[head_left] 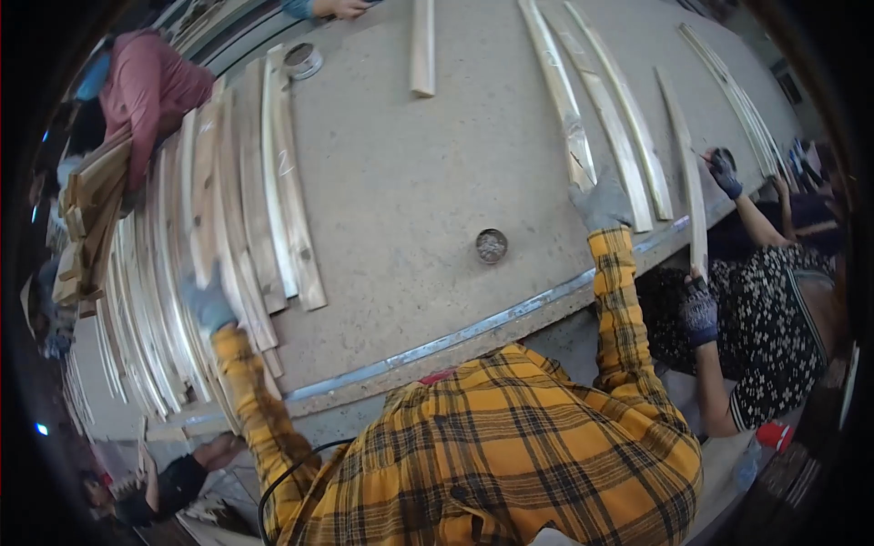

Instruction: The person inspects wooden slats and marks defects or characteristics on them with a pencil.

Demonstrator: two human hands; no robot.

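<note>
My left hand (208, 305), in a grey glove, reaches over a row of pale wooden slats (206, 182) on the left of the table, its fingers apart. Across the table, my right hand (603, 206), gloved too, is at the near end of a long wooden slat (557, 82), fingers closed about that end. A dark patch and a thin dark line mark the slat just beyond my fingertips. Two more slats (619, 136) lie just right of it. Between my hands stands a small round tin (492, 246) with greyish contents.
A metal strip (437, 344) runs along the table's front edge. Another tin (303, 61) and a single slat (422, 50) lie farther back. On the right, a person in a patterned top (774, 346) handles a slat (683, 164). A person in pink (155, 82) stands by stacked wood (96, 200).
</note>
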